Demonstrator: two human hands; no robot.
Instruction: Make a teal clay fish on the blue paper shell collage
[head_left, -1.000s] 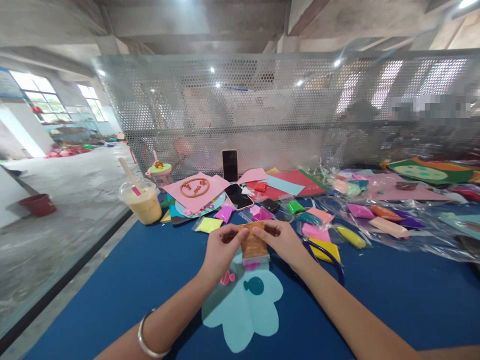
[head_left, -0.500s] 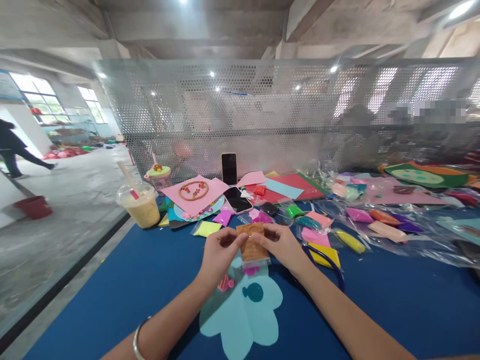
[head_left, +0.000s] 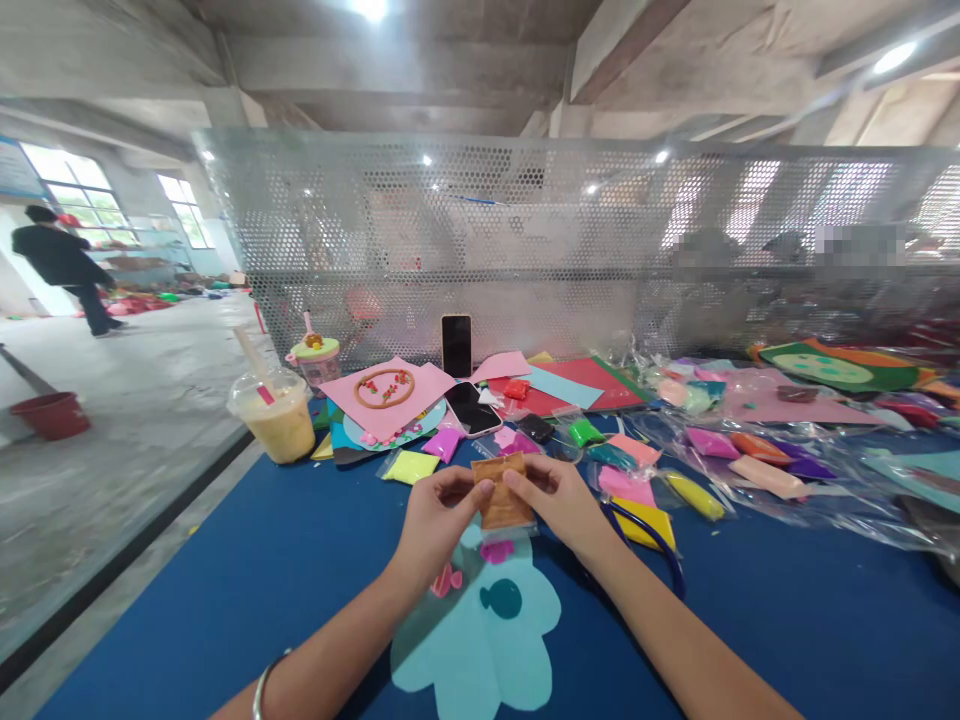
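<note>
A small clear packet of brown modelling clay (head_left: 501, 505) is pinched between both hands above the table. My left hand (head_left: 439, 510) grips its left edge with thumb and fingers. My right hand (head_left: 556, 500) is closed on its right side, thumb on the front face. Under the packet lies a light-blue scalloped paper shape (head_left: 480, 650). On that paper are a teal fish (head_left: 501, 598), a pink fish (head_left: 447, 580) and a magenta piece (head_left: 496, 551) partly hidden by the packet.
Several clay packets, such as a yellow one (head_left: 411, 467) and a green one (head_left: 585, 432), lie beyond my hands. A drink cup (head_left: 281, 425) stands at the left edge. Two phones (head_left: 457, 346) are at the back. Dark-blue scissor handles (head_left: 671, 560) lie by my right forearm.
Both hands keep hold of the brown packet, which looks nearly unchanged. The view has shifted slightly. In the left background, a walking person has moved to the right.
</note>
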